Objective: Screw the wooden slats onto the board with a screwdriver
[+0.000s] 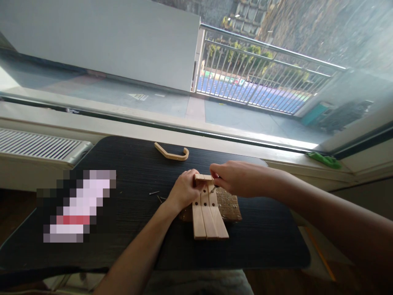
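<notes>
A pale wooden assembly of three slats (206, 221) with dark round holes lies on the table, its slats fanning out toward me. A short crosspiece (203, 178) stands at its far end. My left hand (185, 189) is closed around the far left side of this assembly. Over the far right corner, my right hand (229, 178) is pinched shut. Just below its fingertips shows a thin metal piece (214, 189) by a hole; whether it is a screw or a tool tip, I cannot tell. Under the slats lies a brown cardboard-like pad (229, 205).
On the black table (132, 229), a hooked wooden piece (172, 155) lies toward the window. Several loose screws (154, 192) are left of my left hand. A pixelated pinkish object (81, 205) is at the left. Beyond are a radiator (43, 145) and a green cloth (324, 159).
</notes>
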The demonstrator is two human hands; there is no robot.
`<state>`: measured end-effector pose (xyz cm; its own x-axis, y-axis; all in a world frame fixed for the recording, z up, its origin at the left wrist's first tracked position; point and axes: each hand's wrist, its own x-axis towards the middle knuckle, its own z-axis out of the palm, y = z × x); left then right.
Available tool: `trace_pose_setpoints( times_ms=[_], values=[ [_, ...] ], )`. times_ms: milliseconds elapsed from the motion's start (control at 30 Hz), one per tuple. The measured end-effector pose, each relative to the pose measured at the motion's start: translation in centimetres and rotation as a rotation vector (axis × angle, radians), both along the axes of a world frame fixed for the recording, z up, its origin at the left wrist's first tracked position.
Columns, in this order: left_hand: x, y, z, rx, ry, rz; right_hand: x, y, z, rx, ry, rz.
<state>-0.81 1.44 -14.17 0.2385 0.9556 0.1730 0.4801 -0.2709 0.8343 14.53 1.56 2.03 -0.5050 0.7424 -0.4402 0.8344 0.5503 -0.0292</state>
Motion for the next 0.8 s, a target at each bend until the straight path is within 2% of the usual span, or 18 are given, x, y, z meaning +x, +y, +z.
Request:
trace_pose_setpoints(
  times_ms=[500, 700, 800],
  values=[
    [0.0, 0.1, 0.0, 0.003, -0.009, -0.006, -0.3, 0.3, 0.0, 0.023, -0.019, -0.043],
    [0.0, 0.1, -0.1, 0.02, -0.01, -0.005, -0.4, -0.9, 0.4, 0.184, -0.138, 0.044],
    [0.0, 0.1, 0.0, 0.036, 0.005, -0.017, 0.1, -1.1, 0.5, 0.213, -0.177, 0.125]
  ],
)
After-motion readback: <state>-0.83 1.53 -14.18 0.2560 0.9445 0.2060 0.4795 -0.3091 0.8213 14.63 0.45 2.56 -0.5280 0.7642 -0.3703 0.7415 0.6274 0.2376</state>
